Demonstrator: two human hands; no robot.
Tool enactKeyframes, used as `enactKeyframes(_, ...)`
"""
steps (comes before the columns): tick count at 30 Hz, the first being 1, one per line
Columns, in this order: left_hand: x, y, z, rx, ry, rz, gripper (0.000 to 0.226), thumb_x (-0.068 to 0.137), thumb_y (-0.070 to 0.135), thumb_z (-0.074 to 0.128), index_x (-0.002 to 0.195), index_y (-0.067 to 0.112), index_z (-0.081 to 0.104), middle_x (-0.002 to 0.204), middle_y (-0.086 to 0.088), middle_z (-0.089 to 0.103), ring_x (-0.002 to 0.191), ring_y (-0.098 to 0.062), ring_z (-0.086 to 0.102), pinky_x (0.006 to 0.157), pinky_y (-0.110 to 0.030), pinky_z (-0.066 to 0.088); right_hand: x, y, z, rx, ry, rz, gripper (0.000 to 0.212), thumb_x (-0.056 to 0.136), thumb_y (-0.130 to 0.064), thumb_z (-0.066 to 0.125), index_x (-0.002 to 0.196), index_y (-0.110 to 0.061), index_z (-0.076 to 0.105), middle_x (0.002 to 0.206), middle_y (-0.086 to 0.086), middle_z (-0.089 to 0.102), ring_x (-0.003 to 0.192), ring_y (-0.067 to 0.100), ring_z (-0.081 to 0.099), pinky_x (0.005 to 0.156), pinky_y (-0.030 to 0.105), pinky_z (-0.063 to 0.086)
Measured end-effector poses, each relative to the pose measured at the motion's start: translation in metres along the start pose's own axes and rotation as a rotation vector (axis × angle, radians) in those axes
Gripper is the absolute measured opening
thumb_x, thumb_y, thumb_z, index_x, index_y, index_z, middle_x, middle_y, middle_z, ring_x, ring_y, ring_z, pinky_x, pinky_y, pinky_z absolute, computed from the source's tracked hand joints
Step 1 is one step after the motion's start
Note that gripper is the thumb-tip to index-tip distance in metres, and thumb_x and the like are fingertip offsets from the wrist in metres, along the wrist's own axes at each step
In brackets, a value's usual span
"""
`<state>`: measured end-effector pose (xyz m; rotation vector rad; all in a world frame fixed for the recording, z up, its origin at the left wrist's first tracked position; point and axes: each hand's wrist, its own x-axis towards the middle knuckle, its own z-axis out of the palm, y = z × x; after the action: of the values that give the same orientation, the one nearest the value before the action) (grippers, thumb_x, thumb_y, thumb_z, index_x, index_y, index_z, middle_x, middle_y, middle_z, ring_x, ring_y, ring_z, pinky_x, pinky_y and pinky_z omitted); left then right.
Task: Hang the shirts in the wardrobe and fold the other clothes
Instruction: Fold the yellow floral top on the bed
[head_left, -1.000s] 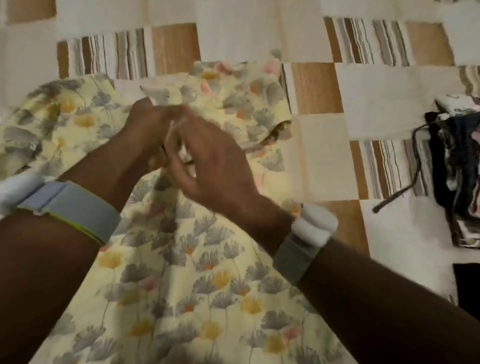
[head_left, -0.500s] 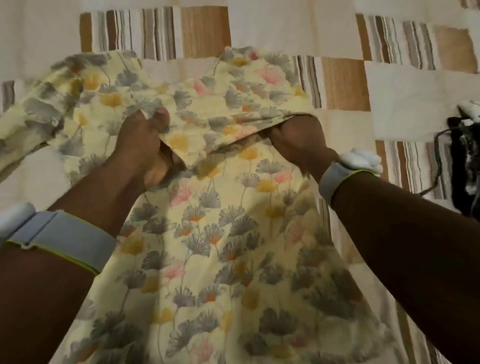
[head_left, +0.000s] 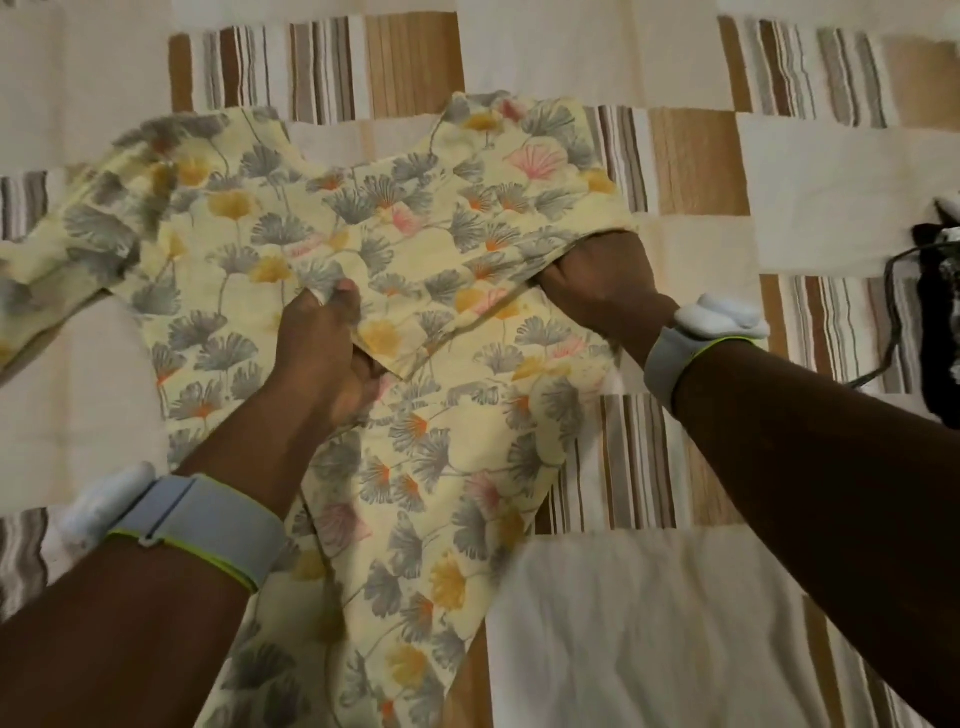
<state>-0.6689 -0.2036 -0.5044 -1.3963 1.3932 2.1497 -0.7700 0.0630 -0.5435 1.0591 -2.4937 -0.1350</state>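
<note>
A yellow floral garment is held by both hands over a patchwork bedspread.

The garment is spread across the centre of the frame, its upper part reaching toward the upper left and its lower part hanging to the bottom edge. A fold of the cloth is pinched by the fingers of the left hand at centre. The right hand, right of centre, is closed on the garment's edge, its fingertips hidden under the cloth. A grey band is worn on each wrist. Dark clothes are seen at the right edge.
</note>
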Motion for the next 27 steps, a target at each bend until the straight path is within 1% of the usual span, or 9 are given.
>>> enactKeyframes(2,0.001,-0.003,0.0,-0.003,0.044,-0.002,0.053,0.105,0.044,0.057,0.155,0.035,0.04,0.135,-0.004,0.064,0.093,-0.032,0.077,0.079,-0.056,0.059,0.001,-0.001,0.0,0.079,-0.126,0.03,0.039,0.106,-0.029,0.045,0.099,-0.006,0.076,0.087,0.018,0.072,0.077,0.039,0.067,0.062,0.041,0.047)
enactKeyframes(4,0.002,-0.004,0.002,0.054,0.078,0.023,0.053,0.104,0.049,0.056,0.152,0.036,0.042,0.139,-0.004,0.06,0.109,-0.038,0.069,0.093,-0.066,0.05,0.0,-0.007,-0.007,0.149,-0.256,0.131,0.047,0.105,-0.036,0.037,0.107,-0.008,0.074,0.096,0.017,0.072,0.086,0.04,0.065,0.069,0.039,0.043)
enactKeyframes(9,-0.005,-0.003,0.005,0.042,0.073,0.044,0.043,0.108,0.04,0.053,0.148,0.027,0.044,0.123,-0.002,0.061,0.101,-0.034,0.069,0.092,-0.056,0.055,-0.019,-0.056,-0.057,0.423,-0.413,0.342,0.051,0.099,-0.046,0.046,0.13,-0.009,0.062,0.131,0.017,0.06,0.124,0.035,0.051,0.11,0.048,0.039)
enactKeyframes(13,-0.008,-0.001,-0.001,0.004,0.017,0.032,0.03,0.108,0.036,0.053,0.137,0.028,0.049,0.131,-0.007,0.064,0.102,-0.034,0.07,0.076,-0.045,0.056,-0.017,-0.085,-0.103,0.714,-0.209,0.546,0.027,0.096,-0.035,0.057,0.11,-0.018,0.074,0.109,0.001,0.071,0.1,0.018,0.062,0.087,0.042,0.053)
enactKeyframes(17,-0.012,-0.001,-0.005,0.084,0.0,0.054,0.045,0.107,0.043,0.054,0.15,0.036,0.043,0.137,-0.008,0.058,0.108,-0.036,0.06,0.067,-0.04,0.052,0.018,-0.07,-0.117,1.154,0.123,1.065,0.014,0.101,-0.025,0.058,0.096,-0.02,0.07,0.092,-0.003,0.072,0.082,0.014,0.067,0.072,0.031,0.056)
enactKeyframes(20,-0.018,-0.001,-0.007,0.058,0.042,0.064,0.053,0.107,0.045,0.052,0.156,0.038,0.034,0.149,-0.005,0.05,0.12,-0.042,0.059,0.087,-0.052,0.047,0.041,-0.032,-0.092,1.763,0.254,1.453,0.019,0.104,-0.025,0.055,0.113,-0.012,0.067,0.104,0.01,0.075,0.085,0.022,0.072,0.071,0.033,0.056)
enactKeyframes(23,-0.031,0.0,-0.005,0.09,0.03,0.204,0.047,0.109,0.044,0.046,0.151,0.026,0.042,0.142,-0.007,0.054,0.103,-0.029,0.069,0.068,-0.041,0.056,0.032,-0.011,-0.062,2.194,0.265,1.721,0.043,0.109,-0.033,0.045,0.142,-0.007,0.052,0.132,0.019,0.067,0.115,0.034,0.069,0.087,0.041,0.059)
enactKeyframes(25,-0.04,0.003,-0.004,0.207,-0.007,0.432,0.037,0.111,0.038,0.045,0.143,0.02,0.051,0.134,-0.002,0.063,0.104,-0.023,0.07,0.061,-0.034,0.061,0.028,-0.006,-0.054,2.156,0.228,1.791,0.043,0.109,-0.029,0.04,0.14,-0.003,0.054,0.123,0.019,0.07,0.11,0.035,0.072,0.084,0.043,0.06)
enactKeyframes(27,-0.046,0.007,-0.004,0.322,-0.117,0.593,0.025,0.109,0.038,0.048,0.129,0.029,0.061,0.133,-0.002,0.067,0.125,-0.025,0.064,0.097,-0.047,0.059,0.03,-0.01,-0.059,1.797,0.169,1.694,0.034,0.1,-0.027,0.052,0.117,0.0,0.064,0.091,0.015,0.071,0.081,0.026,0.075,0.066,0.038,0.057)
